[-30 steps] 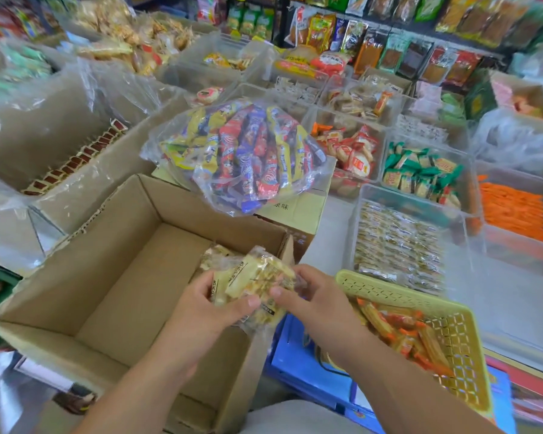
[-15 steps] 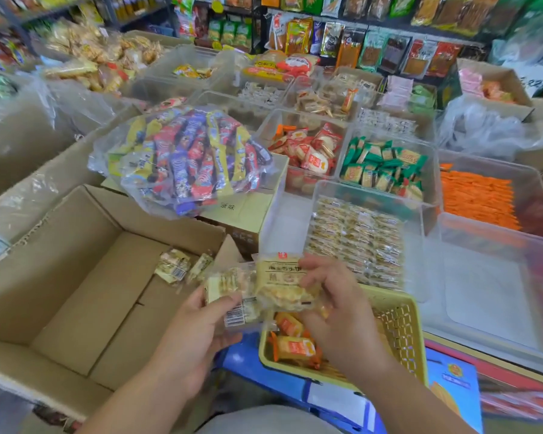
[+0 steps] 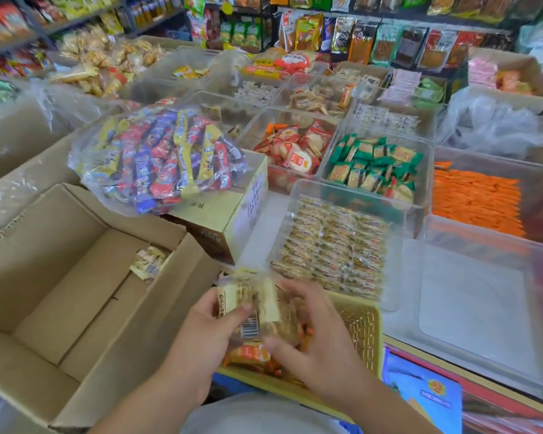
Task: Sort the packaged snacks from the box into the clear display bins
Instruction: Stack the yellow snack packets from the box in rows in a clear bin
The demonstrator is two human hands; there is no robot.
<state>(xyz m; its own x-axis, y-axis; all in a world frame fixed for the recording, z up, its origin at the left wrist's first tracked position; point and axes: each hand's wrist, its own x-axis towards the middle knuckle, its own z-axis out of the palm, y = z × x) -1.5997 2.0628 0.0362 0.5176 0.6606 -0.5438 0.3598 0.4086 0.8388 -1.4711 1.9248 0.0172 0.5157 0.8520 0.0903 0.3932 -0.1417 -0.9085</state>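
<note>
Both hands hold a small stack of clear-wrapped beige snack packs above a yellow basket. My left hand grips the stack from the left; my right hand closes on it from the right, blurred. The open cardboard box sits at the left with a couple of the same packs left on its floor. Just beyond the hands stands a clear bin holding rows of matching beige packs.
A bag of red, blue and yellow bars lies on a closed carton. Clear bins hold red-white packs, green packs and orange packs. An empty clear bin is at the right. Shelves of snacks line the back.
Both hands lifted the snack packs out of the cardboard box and carried them right, over the yellow basket. The view swung right toward the bins.
</note>
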